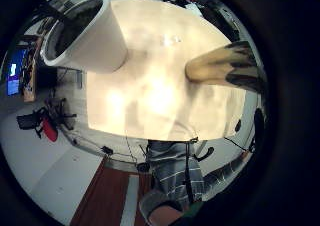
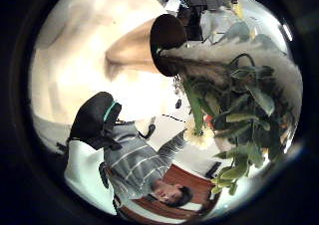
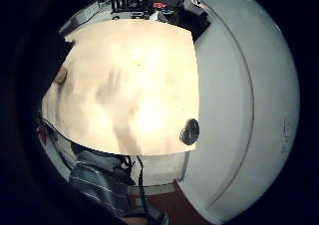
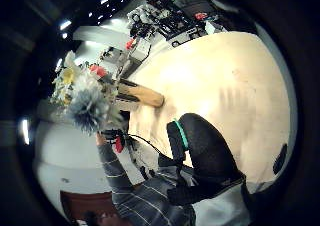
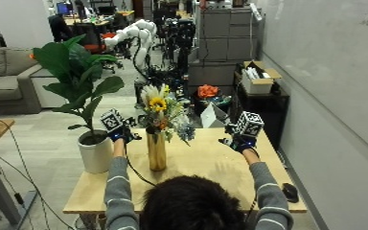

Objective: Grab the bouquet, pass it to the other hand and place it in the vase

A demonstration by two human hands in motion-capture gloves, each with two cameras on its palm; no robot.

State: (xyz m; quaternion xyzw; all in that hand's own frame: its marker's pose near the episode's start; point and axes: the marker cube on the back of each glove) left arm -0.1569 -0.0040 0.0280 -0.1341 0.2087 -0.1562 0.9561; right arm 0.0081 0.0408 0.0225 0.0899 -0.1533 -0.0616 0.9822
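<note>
A bouquet (image 5: 159,111) with a yellow sunflower and white and blue flowers stands upright in a tall gold vase (image 5: 156,152) on the left half of the wooden table (image 5: 222,167). Its stems enter the vase mouth (image 2: 167,33), seen in the left thumb side palm view. My left hand (image 5: 122,134) hovers just left of the vase's top with its fingers relaxed; no stem shows in it. My right hand (image 5: 240,140) is raised over the table's right part, well apart from the bouquet, and holds nothing.
A white pot (image 5: 97,151) with a large-leaved plant (image 5: 75,72) stands close to the left of the vase. A black mouse (image 5: 290,191) lies near the table's right front corner. A white wall runs along the right.
</note>
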